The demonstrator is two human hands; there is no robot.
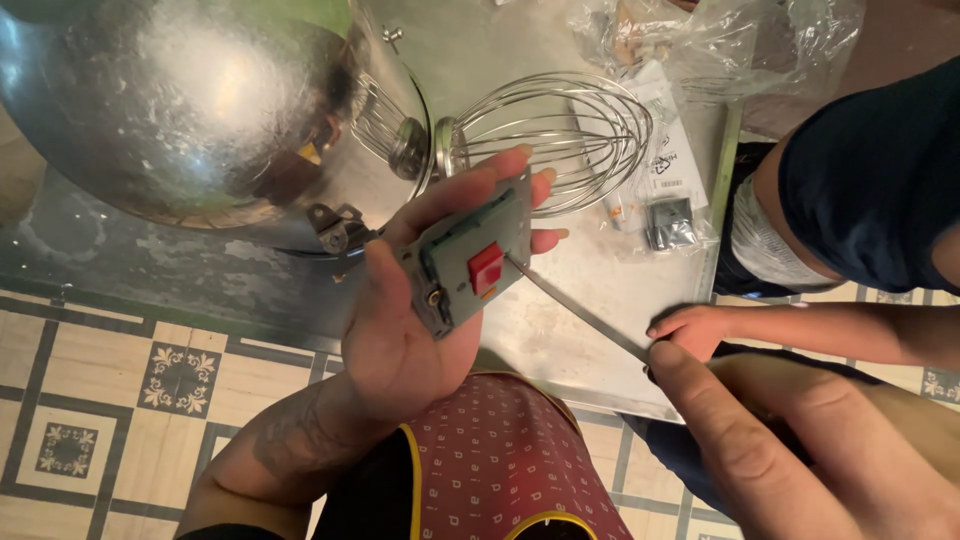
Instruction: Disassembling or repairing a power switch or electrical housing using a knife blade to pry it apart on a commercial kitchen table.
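Two hands at work: left hand (400, 330) cups a grey switch plate (468, 262) with red button, fingers wrapped round its edges, held above the metal table's (560, 340) near edge. Right hand (790, 440) grips a screwdriver (575, 308), tip against the plate. Mixing bowl (190, 110) and whisk (550, 135) crowd behind; another person's hand (690, 328) rests on the table edge.

A steel table (600, 330) fills the upper middle of the frame, its surface dull and scuffed, catching soft light. Below it and at lower left lies a tiled floor (90, 390): cream tiles with dark borders and small floral squares.
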